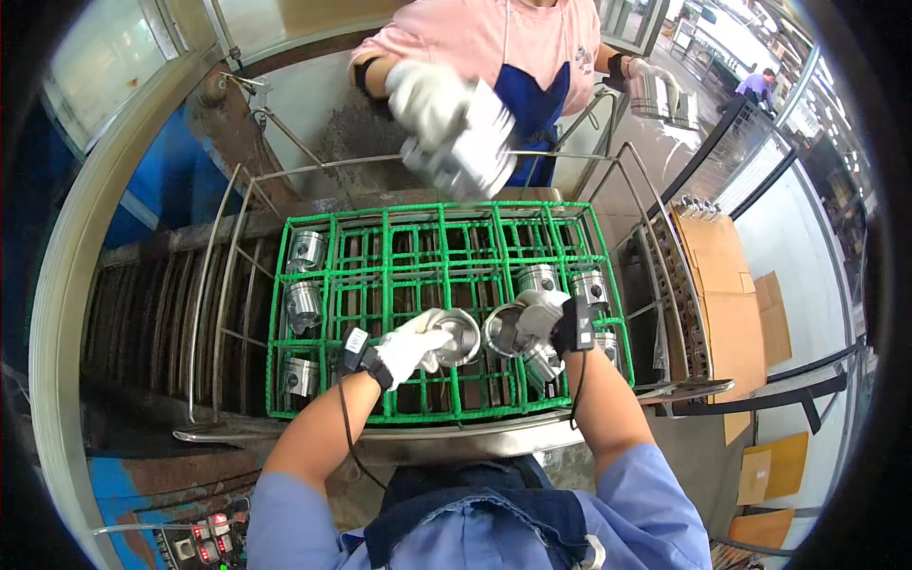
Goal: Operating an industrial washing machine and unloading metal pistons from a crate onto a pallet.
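Note:
In the middle of a green wire rack (415, 274), my gloved left hand (411, 348) is closed round a shiny metal piston (462, 338), its hollow end facing up. My gloved right hand (543, 314) grips a second piston (503, 331) close beside it, also hollow end up. Just below the right hand a tilted piston (544, 365) sits in the rack. Other pistons stand in cells on the left, such as one piston (303, 306), and on the right, such as another piston (590, 287). Black bands with cables wrap both my wrists.
Across the rack a co-worker in a pink shirt (446, 38) holds metal pistons (475, 142) in one gloved hand, blurred, and more pistons (665, 99) in the other. A metal rail (380, 158) surrounds the rack. Cardboard boxes (727, 304) stand at the right, dark rollers (142, 323) at the left.

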{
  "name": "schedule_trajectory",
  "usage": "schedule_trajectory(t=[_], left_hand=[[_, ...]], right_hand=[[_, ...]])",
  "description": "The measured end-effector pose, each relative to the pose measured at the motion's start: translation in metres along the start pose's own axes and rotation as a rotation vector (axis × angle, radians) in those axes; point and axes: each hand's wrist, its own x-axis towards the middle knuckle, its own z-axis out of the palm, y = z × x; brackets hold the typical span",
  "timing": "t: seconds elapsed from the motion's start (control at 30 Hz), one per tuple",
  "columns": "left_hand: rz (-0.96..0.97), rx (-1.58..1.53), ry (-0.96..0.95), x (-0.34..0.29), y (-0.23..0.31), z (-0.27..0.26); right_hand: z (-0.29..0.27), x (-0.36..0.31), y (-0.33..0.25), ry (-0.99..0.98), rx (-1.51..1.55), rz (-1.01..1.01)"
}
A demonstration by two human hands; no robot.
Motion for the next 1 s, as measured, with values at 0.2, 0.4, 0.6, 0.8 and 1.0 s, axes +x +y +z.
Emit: schedule_trajectory(t=[0.2,0.4,0.6,0.8,1.0], left_hand=[[-0.092,0.305,0.277,-0.016,0.031,-0.033],[-0.191,2.027,-0.199,-0.047,0.047,-0.072],[-0.685,1.804,-0.131,-0.026,0.022,-0.032],[-0.546,1.236,0.435,-0.039,-0.060,-0.111],[-0.508,1.605,0.339,-0.013,-0.088,-0.138]], right_hand=[[-0.014,0.023,0.041,-0.222,0.621,0.312],[0.045,0.049,0.060,0.085,1.891,0.926],[0.159,0.086,0.161,0.461,1.068,0.184],[0.107,0.084,0.102,0.358,2.272,0.499],[0.037,0.058,0.090,0.418,0.796,0.166]])
